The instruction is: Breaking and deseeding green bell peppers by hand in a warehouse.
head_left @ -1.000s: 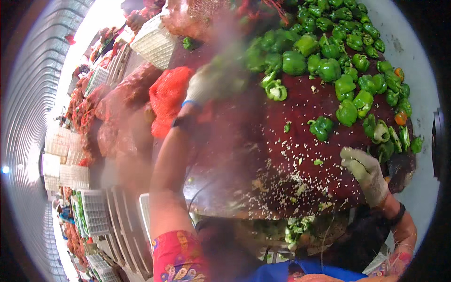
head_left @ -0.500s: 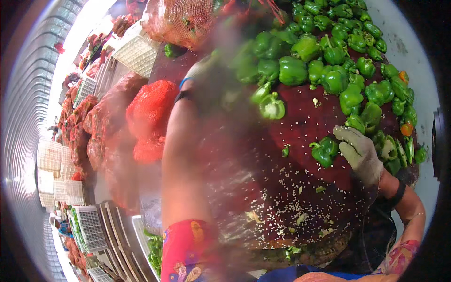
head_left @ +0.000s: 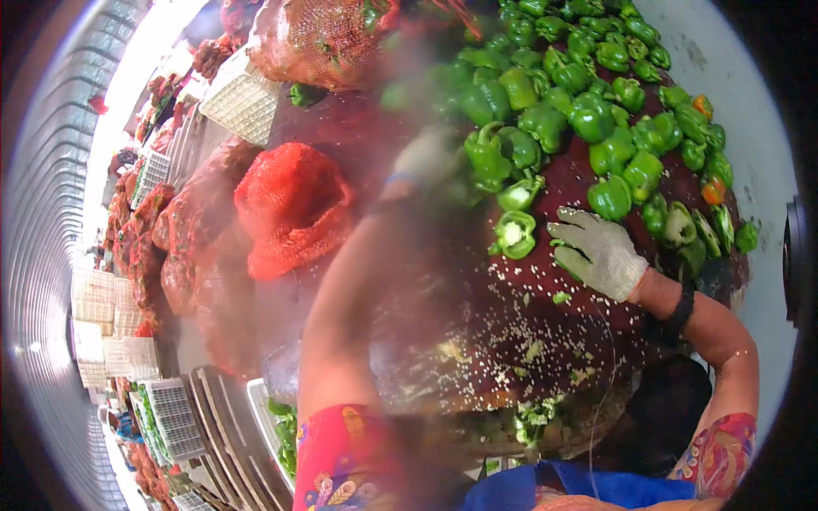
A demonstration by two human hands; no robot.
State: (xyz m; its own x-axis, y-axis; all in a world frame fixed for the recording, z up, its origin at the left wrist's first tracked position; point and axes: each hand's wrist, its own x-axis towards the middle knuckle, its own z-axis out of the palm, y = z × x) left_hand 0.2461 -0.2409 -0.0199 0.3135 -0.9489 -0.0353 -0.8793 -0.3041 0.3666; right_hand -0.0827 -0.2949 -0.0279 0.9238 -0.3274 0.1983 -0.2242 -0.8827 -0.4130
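My right hand [head_left: 603,255], in a pale knitted glove, lies palm down with its fingers stretched and apart. Beneath its fingers and thumb shows part of a green bell pepper [head_left: 568,259], mostly covered. My left hand [head_left: 430,159], also gloved, reaches to the near edge of the pepper heap; a blurry smear across the view hides its fingers and anything in them. Beside the right hand rests a cut green bell pepper [head_left: 515,235] with its pale, seedy core showing. Whole green bell peppers [head_left: 592,117] crowd the far side of the dark red surface [head_left: 571,183].
White seeds [head_left: 528,341] and green scraps are strewn over the near part. A red mesh bag [head_left: 290,204] lies left of my left arm, a filled net sack [head_left: 319,43] beyond it. Pepper pieces [head_left: 682,226] lie right. White crates [head_left: 175,417] stand at lower left.
My right hand has gone from beside the pepper to over it, and the pepper has slid away from me and leftward. My left hand has moved right. The whole view has shifted somewhat.
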